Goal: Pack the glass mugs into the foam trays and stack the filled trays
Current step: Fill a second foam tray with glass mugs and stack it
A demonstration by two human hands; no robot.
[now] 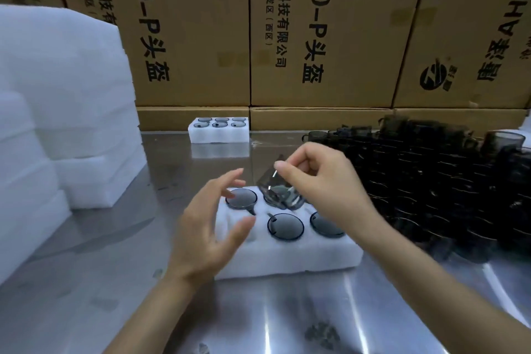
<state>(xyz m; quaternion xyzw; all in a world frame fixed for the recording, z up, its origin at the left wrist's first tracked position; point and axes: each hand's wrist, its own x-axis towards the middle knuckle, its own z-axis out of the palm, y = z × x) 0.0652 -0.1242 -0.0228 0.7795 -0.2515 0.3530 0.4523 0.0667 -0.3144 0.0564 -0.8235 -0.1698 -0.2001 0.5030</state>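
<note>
1. Mug point(280, 191), smoky glass, tilted, held just above the back-middle pocket of the near foam tray point(287, 259); not seated yet.
2. Right hand point(319, 178) pinches the mug's upper edge between thumb and fingers. Left hand point(209, 227) is spread and relaxed, holds nothing, hovers over the tray's left end.
3. Tray status: three mugs point(285, 226) seated flush (back-left, front-middle, front-right); front-left pocket partly hidden by the left hand, looks empty; back-right hidden behind the right hand, cannot tell.
4. Doing it well, my call: bring the mug upright over the pocket, turn the handle to line up with the slot cut in the foam, then lower straight. Don't force it at a tilt, since the foam could tear or the glass could knock its neighbour.
5. Left hand could steady the tray on the slick metal table point(86, 282).
6. Outward: filled tray point(218, 131) at the back, well apart; loose mug supply point(431, 187) to the right; blank foam stack point(57, 109) left; cardboard boxes point(186, 31) behind.
</note>
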